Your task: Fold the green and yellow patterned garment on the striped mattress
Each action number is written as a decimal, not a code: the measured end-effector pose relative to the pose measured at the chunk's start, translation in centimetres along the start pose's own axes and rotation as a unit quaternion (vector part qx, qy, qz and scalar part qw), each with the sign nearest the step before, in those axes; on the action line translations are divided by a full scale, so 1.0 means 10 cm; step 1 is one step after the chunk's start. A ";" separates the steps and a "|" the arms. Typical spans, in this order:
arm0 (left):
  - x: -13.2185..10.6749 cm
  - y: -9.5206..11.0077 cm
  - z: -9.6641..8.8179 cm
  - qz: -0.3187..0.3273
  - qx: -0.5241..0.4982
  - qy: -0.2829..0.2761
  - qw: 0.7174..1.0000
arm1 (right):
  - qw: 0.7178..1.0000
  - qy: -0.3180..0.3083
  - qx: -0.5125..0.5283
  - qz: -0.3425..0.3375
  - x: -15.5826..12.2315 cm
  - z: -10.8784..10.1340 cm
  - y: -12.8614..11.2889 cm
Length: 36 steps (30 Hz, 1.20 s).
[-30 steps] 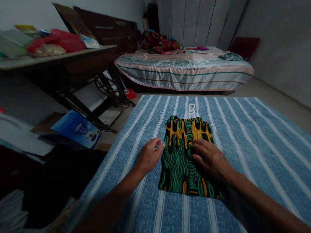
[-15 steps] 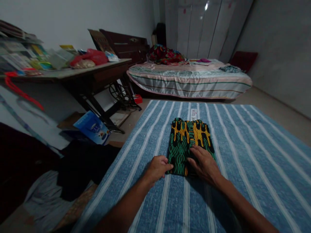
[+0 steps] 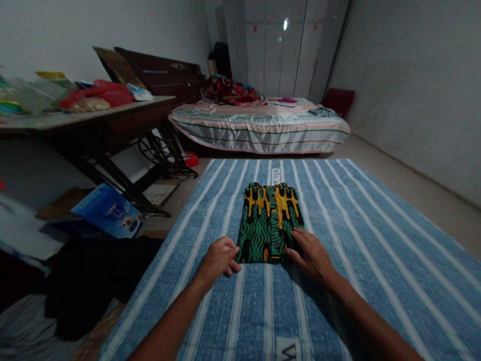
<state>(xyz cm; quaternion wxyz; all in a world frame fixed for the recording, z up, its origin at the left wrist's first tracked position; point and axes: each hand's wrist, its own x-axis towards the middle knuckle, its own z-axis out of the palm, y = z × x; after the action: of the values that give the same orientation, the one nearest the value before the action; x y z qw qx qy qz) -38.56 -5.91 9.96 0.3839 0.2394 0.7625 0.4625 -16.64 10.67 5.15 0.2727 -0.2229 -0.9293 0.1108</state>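
A folded garment, black with green wavy lines and yellow patches, lies flat in front of me. Its far edge looks gathered, and a narrow strip of pattern runs down its right half; its exact kind cannot be made out. My left hand is at the near left corner, its fingers curled and the thumb and fingertips closed at the cloth's edge. On the near right part rests my right hand, fingers stretched out and thumb apart, covering that corner.
Under the garment is a blue sheet with white stripes. Another bed stands beyond, with a red floral blanket on it. To the left are a cluttered sewing-machine table, a blue package and dark cloth.
The view has swung right, so things sit further left. The garment's strip and right half look smoother and more spread. My right hand has shifted toward the garment's right edge; the left stays at its corner.
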 end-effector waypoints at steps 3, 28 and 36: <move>-0.01 -0.02 -0.02 0.001 0.010 0.018 1.000 | 0.998 0.006 -0.047 -0.051 -0.28 -0.11 0.11; -0.29 -0.26 0.17 0.335 0.487 0.116 0.798 | 0.989 -0.064 -0.114 -0.064 -0.16 -0.08 0.05; -0.15 -0.13 0.36 0.329 0.573 0.039 0.749 | 0.990 -0.138 -0.044 0.000 0.08 -0.26 0.02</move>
<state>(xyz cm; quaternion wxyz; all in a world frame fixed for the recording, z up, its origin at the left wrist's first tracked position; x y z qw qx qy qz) -34.80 -5.74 8.40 -0.0312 0.6325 0.7726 0.0452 -15.72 11.49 7.65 0.1322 -0.2170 -0.9621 0.0994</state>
